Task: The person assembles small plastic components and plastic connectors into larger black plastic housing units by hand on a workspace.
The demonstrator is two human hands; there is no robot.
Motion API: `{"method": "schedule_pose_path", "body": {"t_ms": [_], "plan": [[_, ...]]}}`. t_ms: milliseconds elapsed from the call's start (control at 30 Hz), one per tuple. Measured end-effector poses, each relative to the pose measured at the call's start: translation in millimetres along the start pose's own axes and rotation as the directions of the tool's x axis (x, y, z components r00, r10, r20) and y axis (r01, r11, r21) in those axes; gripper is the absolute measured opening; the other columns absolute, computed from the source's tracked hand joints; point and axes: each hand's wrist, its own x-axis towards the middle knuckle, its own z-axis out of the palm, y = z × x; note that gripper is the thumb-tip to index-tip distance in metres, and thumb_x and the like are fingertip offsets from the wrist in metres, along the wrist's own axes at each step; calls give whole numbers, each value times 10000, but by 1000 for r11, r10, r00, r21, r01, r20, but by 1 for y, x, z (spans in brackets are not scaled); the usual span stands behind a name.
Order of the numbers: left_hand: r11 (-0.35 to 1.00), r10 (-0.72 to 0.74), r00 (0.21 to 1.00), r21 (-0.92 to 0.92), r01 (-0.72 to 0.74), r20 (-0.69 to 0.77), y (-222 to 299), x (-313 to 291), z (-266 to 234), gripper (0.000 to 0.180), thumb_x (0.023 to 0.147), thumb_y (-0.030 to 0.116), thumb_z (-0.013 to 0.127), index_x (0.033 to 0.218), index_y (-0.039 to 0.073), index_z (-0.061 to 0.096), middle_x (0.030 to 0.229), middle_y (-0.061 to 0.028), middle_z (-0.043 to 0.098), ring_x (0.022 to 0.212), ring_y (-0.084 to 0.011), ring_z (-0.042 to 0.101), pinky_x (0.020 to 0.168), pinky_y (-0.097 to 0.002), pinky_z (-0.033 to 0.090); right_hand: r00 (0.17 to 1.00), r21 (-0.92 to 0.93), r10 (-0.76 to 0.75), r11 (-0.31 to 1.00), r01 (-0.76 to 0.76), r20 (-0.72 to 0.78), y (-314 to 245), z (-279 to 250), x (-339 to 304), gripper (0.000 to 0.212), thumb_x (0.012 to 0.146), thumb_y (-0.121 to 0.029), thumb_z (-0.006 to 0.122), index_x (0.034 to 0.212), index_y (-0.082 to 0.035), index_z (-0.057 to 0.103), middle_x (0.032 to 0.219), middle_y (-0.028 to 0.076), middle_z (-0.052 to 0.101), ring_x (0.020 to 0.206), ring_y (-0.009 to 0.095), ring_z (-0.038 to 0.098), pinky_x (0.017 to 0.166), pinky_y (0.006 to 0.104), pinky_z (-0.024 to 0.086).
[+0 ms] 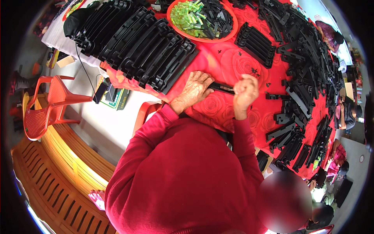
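My left hand presses on the near end of a slim black plastic bar that lies on the red flowered tablecloth. Its fingers are closed over that end. At the bar's other end is my right hand, its fingers curled together; what they hold, if anything, is hidden. Just beyond my hands, several tiny dark pieces are scattered on the cloth. To the left stands a long row of black plastic parts, set side by side.
A red-orange basin holds green-yellow and black pieces. A stack of black bars lies to its right. Loose black parts cover the table's right side. A red plastic chair and wooden bench stand left. Other people sit along the right.
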Motion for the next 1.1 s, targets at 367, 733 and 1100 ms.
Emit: {"method": "schedule_pose_path", "body": {"t_ms": [367, 733, 1100], "plan": [[1000, -13, 1000, 19, 13, 11, -1, -2, -4, 380, 750, 257, 679, 1069, 70, 589, 1065, -75, 564, 1049, -275, 487, 907, -417, 363, 970, -992, -239, 103, 75, 48, -38, -123, 5, 271, 918, -228, 466, 945, 20, 570, 732, 193, 610, 665, 324, 587, 611, 435, 455], [999, -33, 998, -20, 35, 58, 1, -4, -7, 404, 743, 266, 702, 1091, 87, 601, 1093, -83, 567, 1059, -288, 494, 916, -433, 373, 947, -890, -206, 338, 306, 247, -23, -43, 39, 165, 782, 2, 606, 946, -9, 603, 900, 131, 610, 832, 264, 599, 721, 341, 486], [993, -18, 999, -112, 21, 30, -8, -3, 0, 395, 704, 243, 710, 1035, 58, 599, 1049, -99, 556, 1017, -290, 479, 899, -422, 346, 859, -734, -40, 501, 459, 510, 24, 89, 106, 105, 786, 22, 576, 884, -10, 592, 802, 139, 599, 725, 287, 607, 659, 367, 490]]}}
